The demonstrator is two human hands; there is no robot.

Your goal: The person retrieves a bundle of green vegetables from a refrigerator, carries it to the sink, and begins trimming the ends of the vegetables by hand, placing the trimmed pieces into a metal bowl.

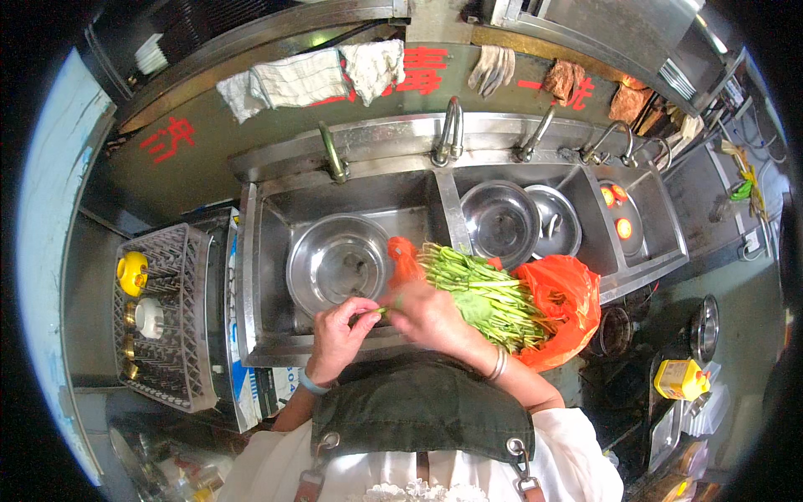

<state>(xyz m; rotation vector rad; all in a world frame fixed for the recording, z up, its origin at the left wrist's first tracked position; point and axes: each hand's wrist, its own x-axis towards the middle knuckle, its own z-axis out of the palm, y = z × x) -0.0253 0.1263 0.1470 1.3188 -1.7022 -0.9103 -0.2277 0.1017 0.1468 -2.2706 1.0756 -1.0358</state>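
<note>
Pinched between the thumb and fingers of my left hand (342, 332) is a short green vegetable stem (381, 310). My right hand (430, 317) meets its other end with curled fingers, blurred, so its grip is unclear. Both hands are over the front rim of the left sink basin (276, 207). Beside my right hand lies a large bunch of leafy green vegetable stems (495, 288), partly inside a red plastic bag (564, 295) across the sink divider. A round stainless steel bowl (335, 257) sits in the left basin, with small dark bits on its bottom.
The middle basin holds a steel bowl (502, 219) and a second steel basin (561, 213). Faucets (448, 135) line the back, below hanging cloths (298, 78). At left stands a plastic dish rack (194, 326) with cups. A yellow jug (680, 379) is at right.
</note>
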